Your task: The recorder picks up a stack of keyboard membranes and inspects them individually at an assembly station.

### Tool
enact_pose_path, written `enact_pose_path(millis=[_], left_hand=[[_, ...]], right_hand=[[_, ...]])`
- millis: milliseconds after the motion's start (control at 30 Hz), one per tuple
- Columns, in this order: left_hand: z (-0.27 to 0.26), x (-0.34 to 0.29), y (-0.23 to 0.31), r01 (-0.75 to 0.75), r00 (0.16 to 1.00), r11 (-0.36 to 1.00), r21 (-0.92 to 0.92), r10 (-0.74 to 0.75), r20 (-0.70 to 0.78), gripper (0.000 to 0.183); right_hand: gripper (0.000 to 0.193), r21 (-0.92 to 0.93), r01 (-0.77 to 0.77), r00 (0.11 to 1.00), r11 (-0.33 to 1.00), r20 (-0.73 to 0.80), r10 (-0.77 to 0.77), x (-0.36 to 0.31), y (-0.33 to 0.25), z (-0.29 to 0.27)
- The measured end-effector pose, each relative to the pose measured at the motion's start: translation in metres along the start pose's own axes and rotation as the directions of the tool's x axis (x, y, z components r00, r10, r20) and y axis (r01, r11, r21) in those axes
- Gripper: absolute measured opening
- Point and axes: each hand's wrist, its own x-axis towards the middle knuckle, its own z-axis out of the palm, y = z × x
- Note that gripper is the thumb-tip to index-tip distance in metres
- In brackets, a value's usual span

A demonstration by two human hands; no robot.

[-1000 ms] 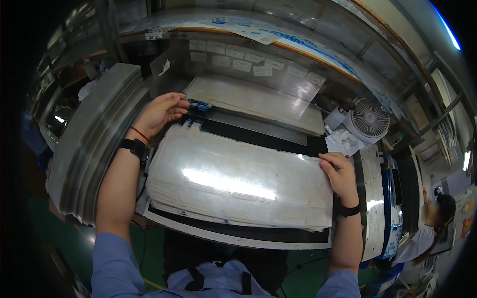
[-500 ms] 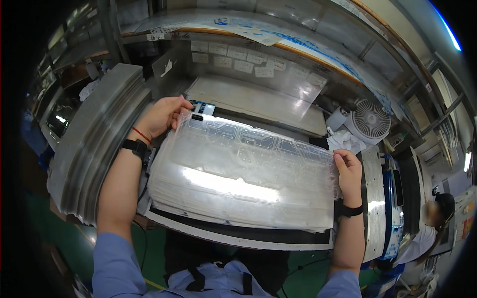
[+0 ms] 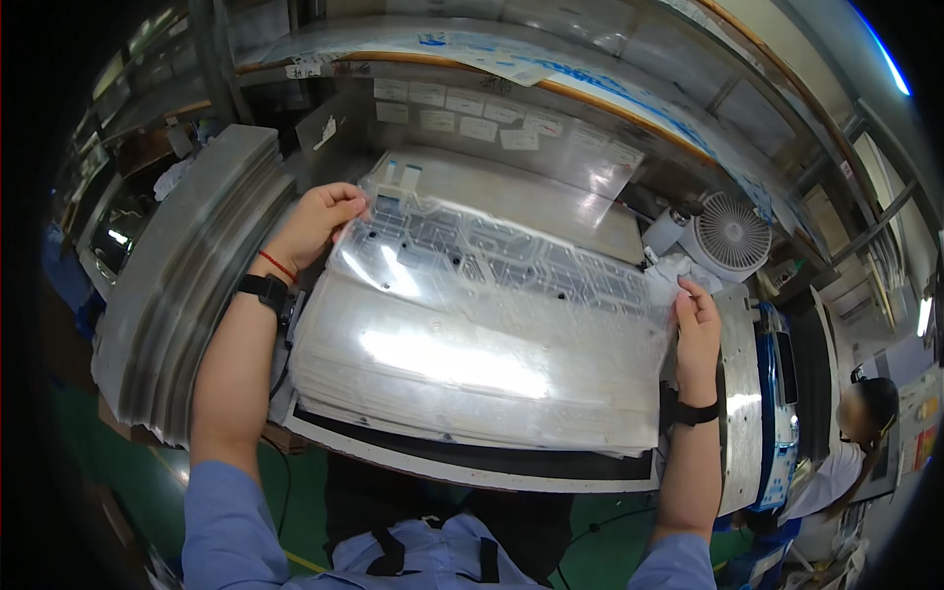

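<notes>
A clear flexible plastic sheet with fine printed circuit lines [image 3: 492, 264] is raised at its far edge above a stack of clear sheets [image 3: 472, 379]. My left hand [image 3: 320, 221] pinches its far left corner, beside a short flat tail with pale strips [image 3: 403, 179]. At the right edge, my right hand [image 3: 696, 329] has its thumb and forefinger at the sheet's border. The exact contact there is hard to see. Glare covers part of the stack, and the lower sheets show only as layered edges.
Grey metal-looking plates [image 3: 197, 285] stand piled at the left. A pale panel [image 3: 531, 202] lies behind the stack. To the right are a white fan [image 3: 729, 234], a bottle [image 3: 665, 231], crumpled white tissue [image 3: 673, 268] and a blue-edged fixture [image 3: 777, 413]. A person [image 3: 855, 442] is at far right.
The printed sheet's far part has lifted and shifted away from me, showing its circuit lines and tail more clearly. My right fingers have moved slightly outward and up; my left hand has barely moved.
</notes>
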Motion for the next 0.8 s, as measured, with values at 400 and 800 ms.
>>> enact_pose_path(millis=[400,800], left_hand=[[-0.006,0.001,-0.002,-0.059,0.996,0.988,-0.146,0.047,-0.081,0.017],[0.004,-0.002,0.003,-0.054,0.997,0.993,-0.104,0.047,-0.069,0.015]], right_hand=[[0.018,0.046,-0.019,0.996,0.999,0.088,0.015,0.002,0.004,-0.011],[0.026,0.062,0.064,0.996,0.996,0.064,-0.068,-0.002,-0.002,-0.005]])
